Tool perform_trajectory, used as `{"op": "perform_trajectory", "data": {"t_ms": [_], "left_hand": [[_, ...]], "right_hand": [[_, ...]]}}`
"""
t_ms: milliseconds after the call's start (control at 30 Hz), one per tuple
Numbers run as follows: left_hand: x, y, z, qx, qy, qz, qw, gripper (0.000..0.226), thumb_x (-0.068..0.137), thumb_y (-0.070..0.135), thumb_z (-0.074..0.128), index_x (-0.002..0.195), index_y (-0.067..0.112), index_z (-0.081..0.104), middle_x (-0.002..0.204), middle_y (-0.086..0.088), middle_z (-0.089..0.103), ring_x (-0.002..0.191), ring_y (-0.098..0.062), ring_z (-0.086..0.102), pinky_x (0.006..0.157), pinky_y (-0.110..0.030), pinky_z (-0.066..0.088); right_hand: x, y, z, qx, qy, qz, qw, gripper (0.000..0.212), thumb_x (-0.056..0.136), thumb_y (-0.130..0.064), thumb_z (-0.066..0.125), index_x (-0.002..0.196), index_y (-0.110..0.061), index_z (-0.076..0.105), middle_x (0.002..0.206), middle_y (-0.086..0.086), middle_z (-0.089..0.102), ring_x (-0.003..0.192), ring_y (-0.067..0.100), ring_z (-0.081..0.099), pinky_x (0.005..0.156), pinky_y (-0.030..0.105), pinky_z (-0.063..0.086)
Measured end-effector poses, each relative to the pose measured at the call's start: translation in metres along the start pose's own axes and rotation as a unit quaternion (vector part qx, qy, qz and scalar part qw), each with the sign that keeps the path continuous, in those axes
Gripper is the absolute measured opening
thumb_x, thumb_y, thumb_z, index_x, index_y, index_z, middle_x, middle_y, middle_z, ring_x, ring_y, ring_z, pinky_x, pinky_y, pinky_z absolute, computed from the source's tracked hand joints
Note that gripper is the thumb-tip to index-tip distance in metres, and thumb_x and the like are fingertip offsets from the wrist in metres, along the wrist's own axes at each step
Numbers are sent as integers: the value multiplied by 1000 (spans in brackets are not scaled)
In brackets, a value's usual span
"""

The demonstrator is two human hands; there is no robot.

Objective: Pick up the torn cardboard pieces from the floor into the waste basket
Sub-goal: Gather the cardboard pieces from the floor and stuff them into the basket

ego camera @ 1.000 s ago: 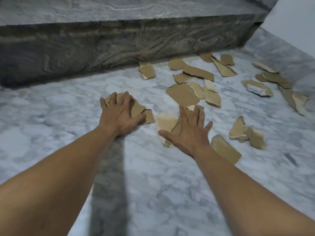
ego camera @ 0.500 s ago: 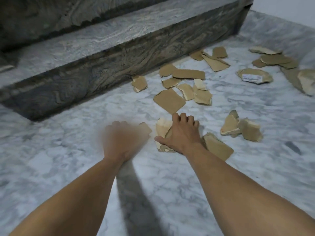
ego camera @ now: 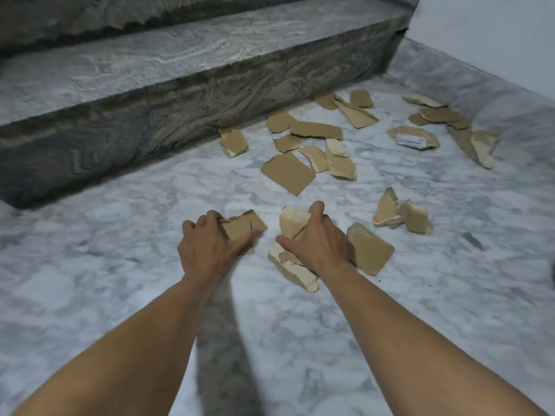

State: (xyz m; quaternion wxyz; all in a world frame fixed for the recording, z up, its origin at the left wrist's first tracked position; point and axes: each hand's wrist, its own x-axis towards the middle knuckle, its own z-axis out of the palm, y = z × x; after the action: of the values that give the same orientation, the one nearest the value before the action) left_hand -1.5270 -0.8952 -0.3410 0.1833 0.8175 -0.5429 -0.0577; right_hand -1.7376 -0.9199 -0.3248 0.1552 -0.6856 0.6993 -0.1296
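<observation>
Because torn cardboard is light, stiff and flat, I judge each piece is best pinched by a raised edge. In front of the stone step (ego camera: 180, 115), the left hand (ego camera: 207, 247) is closed on a brown stack (ego camera: 241, 228) lying lengthwise toward the right; the right hand (ego camera: 318, 244) is closed on pale pieces (ego camera: 292, 220) lying lengthwise away from the step. Further scraps (ego camera: 288, 172) lie flat on the floor (ego camera: 120, 250), pointing every way. No basket shows.

Torn brown cardboard pieces (ego camera: 288, 172) lie scattered flat on marble floor (ego camera: 120, 250).
</observation>
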Motion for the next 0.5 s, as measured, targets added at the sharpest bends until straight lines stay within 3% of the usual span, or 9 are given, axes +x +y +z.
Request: {"op": "perform_trajectory", "data": {"t_ms": [100, 267, 400, 500], "left_hand": [[0, -2, 0, 18, 7, 16, 1000, 100, 53, 108, 20, 91, 23, 58, 93, 4, 61, 99, -26, 47, 61, -37, 37], [-4, -7, -2, 2, 0, 20, 1000, 85, 68, 97, 33, 93, 20, 57, 95, 0, 58, 101, -28, 47, 63, -37, 36], [-10, -5, -5, -16, 14, 16, 1000, 70, 79, 83, 39, 94, 17, 58, 96, -3, 58, 100, -29, 45, 63, -37, 34], [-8, -3, -5, -17, 13, 14, 1000, 67, 84, 78, 39, 97, 15, 59, 98, -4, 58, 102, -30, 46, 65, -38, 35]], "right_hand": [[-10, -11, 7, -13, 25, 13, 1000, 78, 71, -64, 75, 112, -17, 28, 103, 10, 64, 93, 36, 61, 70, 39, 37], [-19, -24, 6, -31, 39, -9, 999, 79, 74, -56, 76, 122, -13, 31, 110, 12, 56, 96, 36, 59, 71, 39, 43], [-32, -23, 11, -62, 37, 3, 997, 79, 74, -76, 56, 117, -14, 33, 118, 12, 53, 110, 34, 48, 90, 47, 41], [-45, -25, 25, -105, 67, -8, 992, 87, 68, -87, 46, 112, -12, 40, 113, 11, 57, 106, 32, 48, 90, 46, 40]]}}
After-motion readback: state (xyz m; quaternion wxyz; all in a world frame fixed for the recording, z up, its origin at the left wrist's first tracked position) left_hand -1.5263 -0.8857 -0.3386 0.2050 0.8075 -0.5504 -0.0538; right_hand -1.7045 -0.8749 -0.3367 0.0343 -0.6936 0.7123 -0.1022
